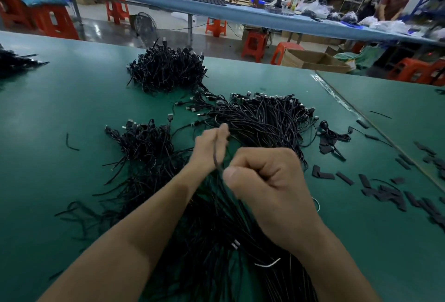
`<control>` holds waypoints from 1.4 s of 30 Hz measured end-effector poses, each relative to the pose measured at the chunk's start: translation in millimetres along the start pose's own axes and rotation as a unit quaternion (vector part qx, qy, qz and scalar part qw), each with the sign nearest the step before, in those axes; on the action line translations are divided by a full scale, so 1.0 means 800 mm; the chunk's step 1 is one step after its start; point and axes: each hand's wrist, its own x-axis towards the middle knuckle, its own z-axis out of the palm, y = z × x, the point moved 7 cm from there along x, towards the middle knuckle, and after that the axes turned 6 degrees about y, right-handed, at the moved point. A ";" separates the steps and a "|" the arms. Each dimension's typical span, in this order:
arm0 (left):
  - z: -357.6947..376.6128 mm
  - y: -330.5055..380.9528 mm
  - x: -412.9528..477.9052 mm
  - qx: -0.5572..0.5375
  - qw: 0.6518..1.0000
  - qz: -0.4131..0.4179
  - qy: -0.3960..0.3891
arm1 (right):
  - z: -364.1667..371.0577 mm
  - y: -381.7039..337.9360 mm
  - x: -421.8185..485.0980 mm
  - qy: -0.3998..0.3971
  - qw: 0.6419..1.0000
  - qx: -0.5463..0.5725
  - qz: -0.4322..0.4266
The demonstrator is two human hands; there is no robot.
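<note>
Cable (pixel 216 157) pinched by left hand (pixel 209 148) & right hand (pixel 263 181)

1. Table (pixel 72 113): green mat, smooth, matt with a faint sheen.
2. Cables (pixel 265 118), centre to 12 o'clock: black plastic-looking sheaths, smooth, dull.
3. Plugs (pixel 192 109): bright metal tips.
4. Strips (pixel 390 195), 3 o'clock: flat, black, matt.
5. Stools (pixel 255 45), 12 o'clock: orange plastic, glossy.
6. Box (pixel 313 60), 1 o'clock: brown cardboard, matt.
7. Floor (pixel 108 29), 11 o'clock: polished, reflective.
</note>
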 end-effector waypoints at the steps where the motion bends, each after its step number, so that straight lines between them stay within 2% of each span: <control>1: -0.013 0.001 0.004 -0.009 1.000 0.000 0.019 | -0.011 0.004 0.000 0.028 1.000 0.004 0.008; 3: -0.046 0.004 0.010 -0.020 0.996 0.022 0.089 | -0.041 0.025 -0.001 0.123 0.992 -0.008 0.031; 5: -0.086 0.013 0.011 -0.048 0.978 0.057 0.197 | -0.070 0.054 -0.006 0.210 0.973 -0.057 0.072; 7: -0.119 0.031 0.008 -0.126 0.946 0.100 0.281 | -0.087 0.089 -0.011 0.204 0.957 -0.144 0.147; 8: -0.131 0.044 0.006 -0.156 0.933 0.133 0.297 | -0.087 0.108 -0.014 0.156 0.949 -0.195 0.194; 10: -0.139 0.075 -0.008 -0.163 0.919 0.218 0.286 | -0.076 0.143 -0.028 0.020 0.912 -0.292 0.286; 12: -0.124 0.103 -0.026 -0.093 0.920 0.306 0.228 | -0.060 0.156 -0.039 -0.057 0.889 -0.323 0.319; 14: -0.091 0.115 -0.043 0.106 0.893 0.406 0.159 | -0.043 0.145 -0.039 -0.046 0.913 -0.264 0.309; 15: -0.072 0.111 -0.048 0.194 0.878 0.419 0.123 | -0.035 0.137 -0.036 -0.019 0.928 -0.217 0.303; 18: -0.034 0.090 -0.060 0.315 0.851 0.420 0.039 | -0.015 0.125 -0.029 0.010 0.943 -0.126 0.308; 20: -0.020 0.083 -0.069 0.339 0.830 0.442 0.016 | -0.018 0.126 -0.026 0.041 0.941 -0.151 0.299; 21: -0.019 0.080 -0.069 0.329 0.835 0.441 0.003 | -0.026 0.126 -0.025 0.069 0.938 -0.192 0.282; 23: -0.025 0.067 -0.060 0.275 0.878 0.390 -0.031 | -0.046 0.119 -0.025 0.145 0.936 -0.223 0.229; 26: -0.044 0.029 -0.029 0.163 0.964 0.197 -0.074 | -0.081 0.114 -0.032 0.263 0.930 -0.162 0.200; 28: -0.066 0.004 -0.011 0.087 0.993 0.080 -0.031 | -0.101 0.117 -0.037 0.316 0.914 -0.138 0.214; 30: -0.091 -0.006 -0.001 0.003 0.998 0.024 0.056 | -0.118 0.125 -0.041 0.339 0.900 -0.145 0.231; 32: -0.114 0.006 -0.001 -0.030 0.986 0.061 0.151 | -0.125 0.134 -0.040 0.304 0.900 -0.196 0.246; 35: -0.121 0.055 -0.019 0.055 0.953 0.215 0.204 | -0.109 0.147 -0.037 0.148 0.891 -0.324 0.282; 37: -0.105 0.079 -0.032 0.196 0.920 0.286 0.182 | -0.086 0.148 -0.039 0.084 0.893 -0.333 0.291; 39: -0.083 0.081 -0.038 0.321 0.891 0.298 0.123 | -0.062 0.137 -0.036 0.067 0.918 -0.283 0.267; 42: -0.053 0.061 -0.050 0.376 0.882 0.284 -0.010 | -0.032 0.126 -0.028 0.059 0.949 -0.210 0.226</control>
